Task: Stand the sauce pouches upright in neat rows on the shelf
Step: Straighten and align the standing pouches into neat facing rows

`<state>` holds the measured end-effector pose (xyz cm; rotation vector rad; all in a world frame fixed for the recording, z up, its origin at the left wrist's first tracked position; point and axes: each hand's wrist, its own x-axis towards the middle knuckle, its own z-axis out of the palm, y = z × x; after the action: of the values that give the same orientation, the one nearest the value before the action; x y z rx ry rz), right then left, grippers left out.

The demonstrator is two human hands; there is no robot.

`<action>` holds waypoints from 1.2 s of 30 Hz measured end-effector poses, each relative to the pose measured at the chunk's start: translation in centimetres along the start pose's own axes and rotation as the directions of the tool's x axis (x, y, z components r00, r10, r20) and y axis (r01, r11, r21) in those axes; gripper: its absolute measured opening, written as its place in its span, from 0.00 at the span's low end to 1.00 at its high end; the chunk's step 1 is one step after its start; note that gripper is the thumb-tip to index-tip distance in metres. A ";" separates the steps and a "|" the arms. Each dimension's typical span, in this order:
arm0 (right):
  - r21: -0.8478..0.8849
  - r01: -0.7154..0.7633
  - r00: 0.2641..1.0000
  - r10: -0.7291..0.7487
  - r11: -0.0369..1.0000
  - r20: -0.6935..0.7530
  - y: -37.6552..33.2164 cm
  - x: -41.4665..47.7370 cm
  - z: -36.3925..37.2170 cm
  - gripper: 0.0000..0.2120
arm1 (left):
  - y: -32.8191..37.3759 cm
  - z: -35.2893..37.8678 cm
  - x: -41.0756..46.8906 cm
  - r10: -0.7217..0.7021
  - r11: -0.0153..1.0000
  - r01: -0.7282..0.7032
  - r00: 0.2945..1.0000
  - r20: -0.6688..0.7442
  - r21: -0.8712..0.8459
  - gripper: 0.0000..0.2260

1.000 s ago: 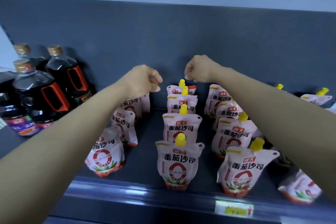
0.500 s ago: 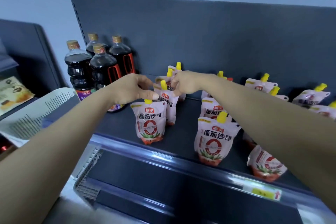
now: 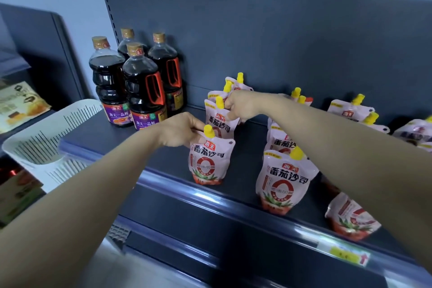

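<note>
Since the earlier frame, left hand (image 3: 180, 130) has closed its pinch on the front pouch (image 3: 209, 159); right hand (image 3: 243, 106) grips the second pouch (image 3: 221, 119) behind. Both upright. Beyond the right forearm, one pouch (image 3: 350, 220) leans, unstraightened.

Both bare forearms reach forward, left hand (image 3: 180, 130) pinching with fingertips, right hand (image 3: 242, 105) curled closed beyond it.

White soft plastic sauce pouches (image 3: 209, 162) with yellow spout caps, black lettering, a red ring motif, green leaves and red-orange base. Dark matte grey metal shelf (image 3: 112, 133), glossy bluish front rail. Dark brown sauce bottles (image 3: 142, 91): gold caps, orange-red handles, purple labels. Cream slotted plastic basket (image 3: 50, 134). Yellow price tag (image 3: 348, 257).
</note>
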<state>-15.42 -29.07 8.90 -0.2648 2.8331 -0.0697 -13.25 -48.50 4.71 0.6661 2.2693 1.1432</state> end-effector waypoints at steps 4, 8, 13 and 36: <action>-0.024 0.020 1.000 -0.020 1.000 -0.004 0.4 0.9 -0.1 0.18 | 0.5 -0.4 0.2 -0.035 0.999 0.033 0.997 0.064 0.031 0.11; -0.096 0.050 0.999 -0.051 0.994 -0.013 0.3 1.0 -0.3 0.18 | 0.5 -0.5 0.4 -0.012 1.000 0.011 0.997 0.071 0.021 0.10; -0.108 0.022 1.000 -0.024 0.994 -0.011 -0.3 1.0 -0.5 0.19 | 0.2 -1.0 0.2 0.065 0.998 -0.065 0.998 0.025 -0.003 0.05; 0.048 -0.190 0.982 0.191 0.981 -0.013 -3.3 -1.5 -0.1 0.10 | -0.5 -2.9 1.3 0.228 0.963 -0.244 0.964 0.137 0.118 0.06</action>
<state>-13.42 -32.02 9.69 0.0177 2.8548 -0.0974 -16.15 -49.65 5.55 1.0556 2.2200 1.0296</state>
